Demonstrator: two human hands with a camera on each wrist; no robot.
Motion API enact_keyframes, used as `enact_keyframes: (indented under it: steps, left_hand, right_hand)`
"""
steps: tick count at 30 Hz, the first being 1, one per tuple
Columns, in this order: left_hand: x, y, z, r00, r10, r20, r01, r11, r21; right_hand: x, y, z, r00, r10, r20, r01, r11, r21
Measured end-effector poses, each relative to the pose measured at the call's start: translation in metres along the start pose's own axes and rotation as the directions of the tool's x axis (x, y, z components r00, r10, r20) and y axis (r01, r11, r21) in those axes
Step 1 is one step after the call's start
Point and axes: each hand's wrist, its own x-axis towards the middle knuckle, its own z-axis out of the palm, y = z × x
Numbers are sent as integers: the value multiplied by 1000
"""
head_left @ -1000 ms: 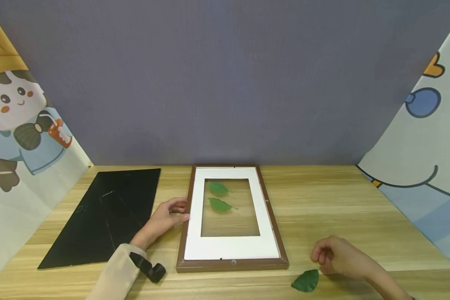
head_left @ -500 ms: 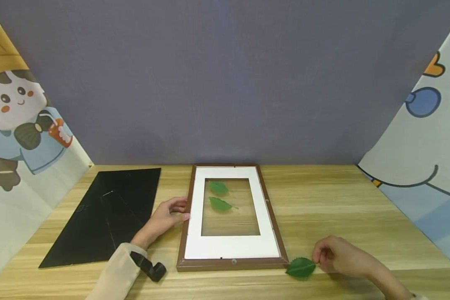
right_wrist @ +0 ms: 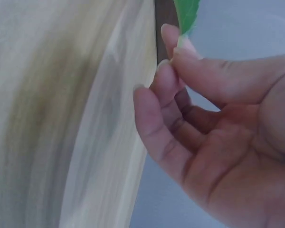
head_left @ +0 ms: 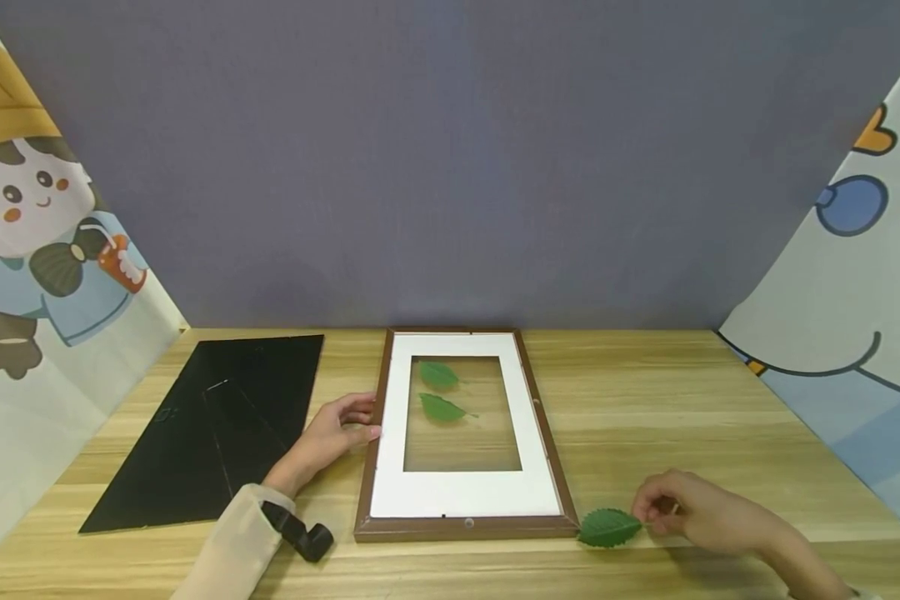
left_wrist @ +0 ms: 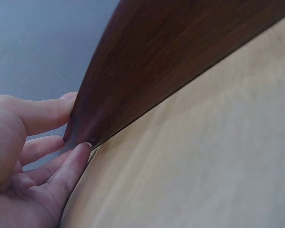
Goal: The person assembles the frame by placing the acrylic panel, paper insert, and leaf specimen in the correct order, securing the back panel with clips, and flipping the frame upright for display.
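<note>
A brown picture frame with a white mat lies on the table. Two green leaves, an upper leaf and a lower leaf, lie within the mat's window. At the frame's left side my left hand holds the edge; the left wrist view shows the thumb at the upper rim and fingertips low against the brown side. My right hand pinches a third leaf by its stem between thumb and forefinger, beside the frame's lower right corner.
A black backing board with a stand outline lies left of the frame, partly behind the left forearm. A grey panel rises at the table's far edge. Printed cartoon sheets flank both sides. A black strap mount sits on the left wrist.
The leaf in my right hand has swung up from pointing down-left to nearly level, and the hand has shifted slightly right. My left hand and the frame stay put.
</note>
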Motion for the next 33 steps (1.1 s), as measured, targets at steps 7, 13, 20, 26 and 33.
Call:
enact_keyframes:
  steps: [7, 13, 20, 26, 33]
  left_hand:
    - [-2, 3, -1, 1000, 5, 11, -5, 1000, -8]
    - [-1, 2, 0, 1000, 0, 9, 0, 1000, -9]
    - [0, 0, 0, 1000, 3, 9, -3, 1000, -1]
    - [-1, 0, -1, 1000, 19, 16, -19, 1000, -8]
    - [0, -1, 1, 1000, 8, 4, -8, 1000, -3]
  right_hand:
    - [1, -1, -5, 997, -63, 34, 60, 994, 90]
    - [3, -4, -10, 994, -91, 68, 82, 989, 127]
    - [4, -6, -15, 993, -120, 21, 118, 990, 76]
    - [11, -10, -16, 996, -94, 1, 94, 993, 78]
    - [24, -16, -18, 995, -83, -56, 86, 995, 56]
